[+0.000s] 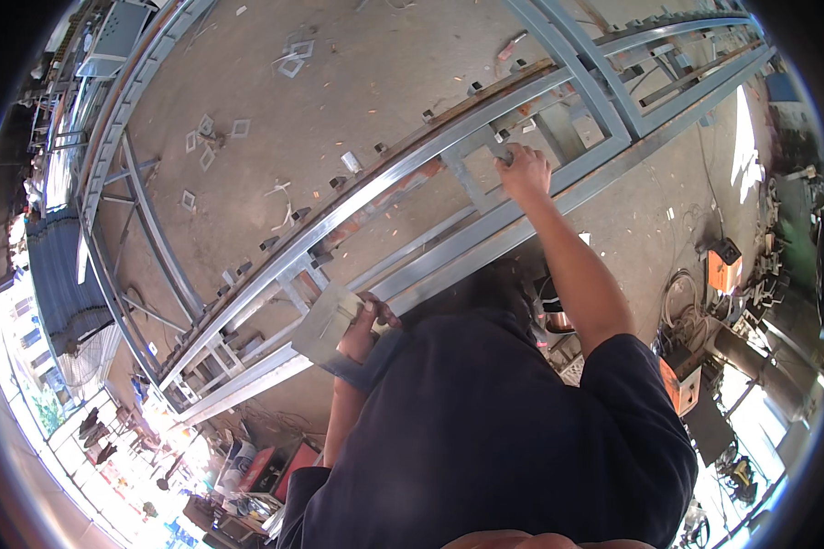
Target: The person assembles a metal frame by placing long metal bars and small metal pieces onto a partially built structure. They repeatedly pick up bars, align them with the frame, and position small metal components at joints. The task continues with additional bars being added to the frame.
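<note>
My left hand (358,337) is closed around the edge of a pale grey, boxy panel (328,322). The panel overlaps the near side of a long steel frame (485,229). What kind of panel it is, I cannot make out. My right hand (525,172) reaches over the frame, fingers curled together at a small dark grey piece (504,159); the palm side is hidden. Beside that hand a flat grey crosspiece (467,183) spans the rails, and a rectangular tube section (604,137) joins the frame on the right.
Beyond the frame, several thin square metal pieces (241,128) lie on the concrete floor (339,82). Another curved-looking steel frame (110,128) stands at the left. Orange machines (724,267) and coiled cables (679,297) are at the right, with a red box (295,467) at the lower left.
</note>
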Available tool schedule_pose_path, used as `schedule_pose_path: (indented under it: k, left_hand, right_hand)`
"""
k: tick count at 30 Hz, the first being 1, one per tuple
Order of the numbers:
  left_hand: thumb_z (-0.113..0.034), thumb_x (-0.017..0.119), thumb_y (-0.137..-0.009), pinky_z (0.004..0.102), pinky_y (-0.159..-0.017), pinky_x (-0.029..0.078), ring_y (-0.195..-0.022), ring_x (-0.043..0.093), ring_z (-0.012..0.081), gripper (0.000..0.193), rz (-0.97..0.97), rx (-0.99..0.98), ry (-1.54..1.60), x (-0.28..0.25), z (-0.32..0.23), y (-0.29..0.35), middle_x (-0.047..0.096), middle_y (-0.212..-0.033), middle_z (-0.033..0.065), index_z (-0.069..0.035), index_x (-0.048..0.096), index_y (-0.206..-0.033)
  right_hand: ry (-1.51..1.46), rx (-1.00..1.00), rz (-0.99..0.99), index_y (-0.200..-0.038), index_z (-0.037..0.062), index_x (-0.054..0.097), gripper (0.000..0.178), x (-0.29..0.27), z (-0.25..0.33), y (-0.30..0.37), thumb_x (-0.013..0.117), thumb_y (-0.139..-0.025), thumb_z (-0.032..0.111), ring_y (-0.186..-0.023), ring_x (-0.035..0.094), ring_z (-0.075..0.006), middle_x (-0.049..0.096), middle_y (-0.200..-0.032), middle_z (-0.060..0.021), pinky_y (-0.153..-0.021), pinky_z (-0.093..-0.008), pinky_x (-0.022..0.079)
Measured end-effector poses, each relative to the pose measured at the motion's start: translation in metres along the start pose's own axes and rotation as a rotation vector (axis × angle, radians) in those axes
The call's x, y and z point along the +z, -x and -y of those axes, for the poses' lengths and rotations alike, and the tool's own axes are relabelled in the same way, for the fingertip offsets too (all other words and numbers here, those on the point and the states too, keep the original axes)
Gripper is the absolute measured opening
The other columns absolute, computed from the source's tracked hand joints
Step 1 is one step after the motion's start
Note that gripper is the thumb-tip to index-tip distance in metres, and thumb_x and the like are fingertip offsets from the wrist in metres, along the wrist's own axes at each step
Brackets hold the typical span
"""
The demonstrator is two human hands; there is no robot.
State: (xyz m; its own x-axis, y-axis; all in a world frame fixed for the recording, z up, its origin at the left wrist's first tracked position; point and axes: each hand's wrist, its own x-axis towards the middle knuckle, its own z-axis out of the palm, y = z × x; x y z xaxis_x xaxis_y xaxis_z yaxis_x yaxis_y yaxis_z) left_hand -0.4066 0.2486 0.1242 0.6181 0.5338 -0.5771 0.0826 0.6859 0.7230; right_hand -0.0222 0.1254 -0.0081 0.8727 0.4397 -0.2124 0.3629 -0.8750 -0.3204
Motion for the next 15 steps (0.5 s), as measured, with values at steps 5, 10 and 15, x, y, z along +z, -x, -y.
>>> schedule_pose_path:
  k: [5, 10, 15]
  left_hand:
    - [-0.023, 0.062, -0.105, 0.039, -0.071, 0.056, -0.078, 0.065, 0.0244, 0.021, 0.068, 0.061, -0.206, 0.006, 0.003, -0.029, 0.062, -0.085, 0.0107, -0.003, 0.058, -0.109]
    - [-0.032, 0.061, -0.106, 0.035, -0.074, 0.056, -0.086, 0.066, 0.0177, 0.025, 0.098, -0.039, -0.154, 0.04, 0.019, -0.079, 0.067, -0.093, 0.0082, -0.006, 0.061, -0.107]
    - [-0.031, 0.062, -0.106, 0.0399, -0.089, 0.059, -0.108, 0.066, 0.0247, 0.034, 0.109, 0.098, -0.006, 0.153, -0.001, -0.086, 0.067, -0.118, 0.0125, -0.003, 0.057, -0.125]
  right_hand:
    - [-0.135, -0.147, -0.136, -0.131, 0.011, 0.066, 0.046, -0.02, 0.011, 0.039, 0.067, -0.094, 0.038, -0.122, 0.061, -0.0351, 0.068, -0.126, -0.0148, -0.107, -0.0494, 0.045]
    - [-0.539, -0.366, 0.605, -0.147, 0.0036, 0.052, 0.071, -0.079, 0.083, 0.159, 0.068, -0.095, 0.049, -0.124, 0.063, -0.0406, 0.066, -0.131, -0.0249, -0.105, -0.045, 0.05]
    - [-0.672, -0.109, 0.657, -0.143, 0.0074, 0.052, 0.073, -0.109, 0.062, 0.142, 0.073, -0.089, 0.051, -0.11, 0.067, -0.0436, 0.071, -0.109, -0.0226, -0.091, -0.0478, 0.054]
